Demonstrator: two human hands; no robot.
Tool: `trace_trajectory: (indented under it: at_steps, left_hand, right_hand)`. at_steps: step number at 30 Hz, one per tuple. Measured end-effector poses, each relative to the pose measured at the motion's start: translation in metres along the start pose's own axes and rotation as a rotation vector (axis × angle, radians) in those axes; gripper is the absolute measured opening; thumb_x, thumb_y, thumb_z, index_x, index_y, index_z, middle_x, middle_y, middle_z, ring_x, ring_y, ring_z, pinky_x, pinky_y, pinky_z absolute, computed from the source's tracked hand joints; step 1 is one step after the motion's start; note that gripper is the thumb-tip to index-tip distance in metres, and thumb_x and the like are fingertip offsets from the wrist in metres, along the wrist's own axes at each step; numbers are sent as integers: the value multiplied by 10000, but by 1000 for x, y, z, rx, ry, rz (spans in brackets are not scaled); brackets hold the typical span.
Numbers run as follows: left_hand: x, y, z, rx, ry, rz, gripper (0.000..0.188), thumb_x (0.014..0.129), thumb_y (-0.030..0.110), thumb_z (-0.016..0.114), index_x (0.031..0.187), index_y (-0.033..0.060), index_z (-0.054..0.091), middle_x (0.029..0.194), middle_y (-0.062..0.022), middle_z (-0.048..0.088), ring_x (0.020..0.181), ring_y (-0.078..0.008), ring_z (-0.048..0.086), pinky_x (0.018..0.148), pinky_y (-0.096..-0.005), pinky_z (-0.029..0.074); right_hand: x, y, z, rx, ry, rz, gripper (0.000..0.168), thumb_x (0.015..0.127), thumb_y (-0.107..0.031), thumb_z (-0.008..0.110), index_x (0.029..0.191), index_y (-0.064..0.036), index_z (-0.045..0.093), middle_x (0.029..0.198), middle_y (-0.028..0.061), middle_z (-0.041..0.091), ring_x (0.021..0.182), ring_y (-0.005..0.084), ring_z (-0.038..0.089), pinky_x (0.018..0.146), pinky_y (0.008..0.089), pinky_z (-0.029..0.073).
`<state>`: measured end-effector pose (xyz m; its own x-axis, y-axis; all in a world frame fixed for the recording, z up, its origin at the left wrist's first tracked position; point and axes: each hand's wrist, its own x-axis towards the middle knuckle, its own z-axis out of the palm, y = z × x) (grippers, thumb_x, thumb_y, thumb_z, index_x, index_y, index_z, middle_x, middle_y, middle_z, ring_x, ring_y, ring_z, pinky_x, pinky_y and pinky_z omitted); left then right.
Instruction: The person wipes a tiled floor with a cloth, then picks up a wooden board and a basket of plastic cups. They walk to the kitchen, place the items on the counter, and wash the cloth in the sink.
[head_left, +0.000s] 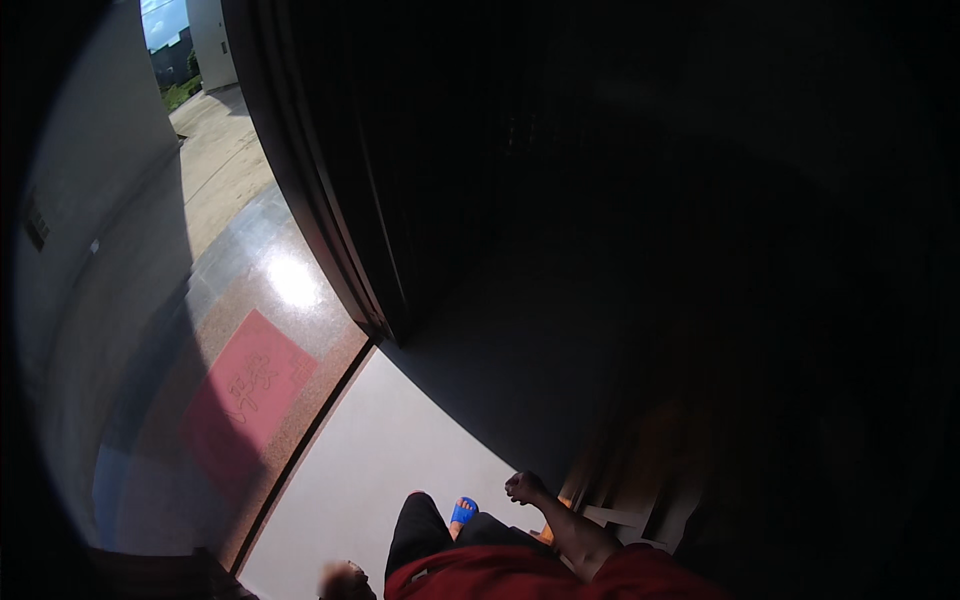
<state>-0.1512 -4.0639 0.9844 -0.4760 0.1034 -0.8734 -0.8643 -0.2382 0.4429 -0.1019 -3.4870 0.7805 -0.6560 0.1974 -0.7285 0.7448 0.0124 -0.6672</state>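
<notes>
My right hand is held out over the pale floor, at the edge of a dark shadow. Its fingers are curled in, and no object shows in it. Low at the bottom edge, my left hand is partly cut off and blurred, so whether it holds anything is unclear. Below me are my red shirt, dark trousers and one foot in a blue slipper.
A dark door frame and a threshold run along my left. Outside lies a red doormat bearing writing, with sunlit paving beyond. Wooden furniture stands near my right arm; deep shadow hides the right side.
</notes>
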Motion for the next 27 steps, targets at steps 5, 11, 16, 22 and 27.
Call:
trace_trajectory:
  at_steps: [5, 11, 16, 22, 27]
  left_hand:
    - [83, 112, 104, 90, -107, -116, 250, 954, 212, 624, 758, 110, 507, 717, -19, 527, 616, -173, 525, 551, -315, 429]
    - [229, 268, 274, 300, -293, -119, 293, 962, 220, 592, 717, 140, 453, 670, 12, 448, 563, -152, 451, 501, -310, 370]
    - [276, 394, 467, 612, -597, -55, 332, 968, 227, 565, 682, 166, 408, 631, 38, 382, 518, -135, 389, 458, -306, 321]
    - [382, 467, 709, 689, -839, -217, 384, 972, 259, 521, 634, 191, 353, 578, 48, 301, 455, -116, 287, 412, -286, 244]
    - [463, 504, 838, 809, -740, -261, 383, 977, 276, 501, 629, 189, 366, 556, 39, 280, 436, -107, 260, 404, -278, 229]
  right_hand:
    - [27, -42, -70, 64, 129, 20, 199, 937, -209, 688, 1081, -76, 719, 868, 28, 741, 721, 142, 729, 519, 291, 544]
    - [25, -47, -122, 72, 164, 271, 166, 936, -231, 685, 1026, -103, 738, 853, 64, 733, 747, 195, 725, 565, 350, 562]
    - [13, -62, -135, 699, 306, 143, 254, 999, -280, 623, 1033, -42, 706, 892, 99, 722, 788, 229, 710, 656, 369, 570]
    - [35, -133, -151, 609, 430, 636, 177, 978, -188, 646, 1057, -35, 691, 873, 127, 752, 740, 269, 759, 603, 397, 611]
    - [108, -262, -259, 470, 461, 556, 179, 957, -120, 645, 1065, 2, 720, 929, 139, 769, 767, 291, 772, 585, 425, 644]
